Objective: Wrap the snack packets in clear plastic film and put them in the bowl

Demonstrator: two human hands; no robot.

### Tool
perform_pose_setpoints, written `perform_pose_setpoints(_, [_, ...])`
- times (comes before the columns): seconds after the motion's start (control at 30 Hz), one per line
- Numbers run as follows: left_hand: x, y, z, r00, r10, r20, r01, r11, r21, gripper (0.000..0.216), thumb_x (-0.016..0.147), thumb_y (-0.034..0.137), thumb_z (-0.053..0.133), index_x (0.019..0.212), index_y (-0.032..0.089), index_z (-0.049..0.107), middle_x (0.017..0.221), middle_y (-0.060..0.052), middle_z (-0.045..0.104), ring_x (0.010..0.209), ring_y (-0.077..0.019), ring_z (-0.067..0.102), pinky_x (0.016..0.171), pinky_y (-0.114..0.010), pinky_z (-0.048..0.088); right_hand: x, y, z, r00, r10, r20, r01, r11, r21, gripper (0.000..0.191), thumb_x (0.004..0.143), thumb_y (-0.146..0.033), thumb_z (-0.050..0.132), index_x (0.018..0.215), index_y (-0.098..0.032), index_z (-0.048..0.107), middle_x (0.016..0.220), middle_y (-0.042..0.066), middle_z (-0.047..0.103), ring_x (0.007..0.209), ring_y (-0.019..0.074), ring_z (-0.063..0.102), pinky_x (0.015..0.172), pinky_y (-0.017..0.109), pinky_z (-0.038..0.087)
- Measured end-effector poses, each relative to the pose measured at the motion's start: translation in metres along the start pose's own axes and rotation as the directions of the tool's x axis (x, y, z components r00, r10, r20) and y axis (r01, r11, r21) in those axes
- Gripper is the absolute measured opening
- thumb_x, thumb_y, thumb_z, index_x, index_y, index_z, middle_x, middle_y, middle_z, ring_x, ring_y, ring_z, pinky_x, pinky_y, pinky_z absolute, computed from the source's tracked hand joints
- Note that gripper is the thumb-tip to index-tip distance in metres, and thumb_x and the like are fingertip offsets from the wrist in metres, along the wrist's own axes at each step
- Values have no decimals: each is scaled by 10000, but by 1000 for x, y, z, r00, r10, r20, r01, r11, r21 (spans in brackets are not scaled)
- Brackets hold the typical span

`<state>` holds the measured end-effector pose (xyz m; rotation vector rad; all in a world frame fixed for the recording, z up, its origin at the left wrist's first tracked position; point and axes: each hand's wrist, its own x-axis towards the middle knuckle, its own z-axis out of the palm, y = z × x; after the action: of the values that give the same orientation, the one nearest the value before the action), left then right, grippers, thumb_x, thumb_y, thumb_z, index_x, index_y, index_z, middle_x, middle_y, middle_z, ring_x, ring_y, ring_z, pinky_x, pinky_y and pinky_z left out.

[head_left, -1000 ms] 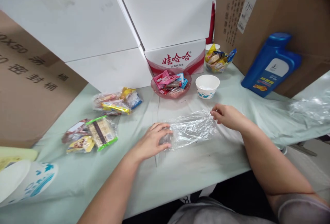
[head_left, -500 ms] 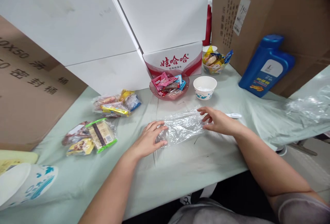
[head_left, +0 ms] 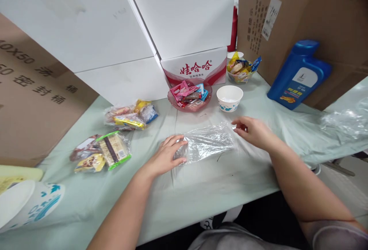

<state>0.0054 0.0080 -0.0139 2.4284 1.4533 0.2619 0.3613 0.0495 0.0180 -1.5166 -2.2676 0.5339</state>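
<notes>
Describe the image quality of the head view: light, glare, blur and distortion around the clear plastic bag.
Head view: even, soft light with faint shadows; the clear plastic bag shows small white glints on its creases. The left hand and right hand at its ends are fairly sharp. Box edges bow and lean outward, a wide-lens distortion. The paper cups at the lower left corner are stretched and soft.

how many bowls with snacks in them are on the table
2. A pink glass bowl of wrapped candies sits before the red-lettered white box; a clear bowl of snacks sits behind the empty paper bowl. None seem hidden.
</notes>
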Motion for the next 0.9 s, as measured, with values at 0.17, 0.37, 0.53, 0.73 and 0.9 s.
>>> perform_pose_setpoints(0.17, [-1,6,-4,998,-5,56,5,1000,4,485,803,351,683,1273,282,581,1460,-81,448,1366,-314,357,1109,-511,342,7,-22,36,1000,-4,-10,3,985,-175,495,821,-418,656,1236,-165,564,1069,119,662,951,260,637,777,328,465])
perform_pose_setpoints(0.37, [-4,8,-4,995,50,83,-49,999,-25,504,781,311,711,1269,307,588,1473,-63,442,1372,-313,345,1111,-504,345,19,-7,33,979,167,-118,-191,952,-238,244,945,-294,436,979,-200,658,1005,94,686,879,241,649,715,318,444])
perform_pose_setpoints(0.53, [-4,9,-3,996,55,70,-53,998,-28,511,769,312,720,1264,315,593,1459,-61,459,1356,-311,369,1102,-504,354,13,-6,25,955,77,-286,-112,988,-108,246,913,-277,481,1085,-184,630,1018,107,683,898,238,641,780,340,472])
perform_pose_setpoints(0.73, [-4,6,-5,996,51,73,-50,999,-21,496,781,352,713,1261,305,596,1457,-63,462,1355,-312,371,1105,-502,349,-2,-23,20,925,-236,299,285,950,-130,195,869,-309,592,1026,-215,659,972,77,702,885,228,664,742,307,478])
perform_pose_setpoints(0.9, [-2,10,-3,995,38,94,-36,999,-31,510,782,354,719,1271,297,584,1470,-69,445,1377,-308,337,1121,-504,318,-4,-16,7,991,77,109,-32,930,-367,250,929,-381,511,994,-186,654,872,87,704,796,250,662,683,332,460])
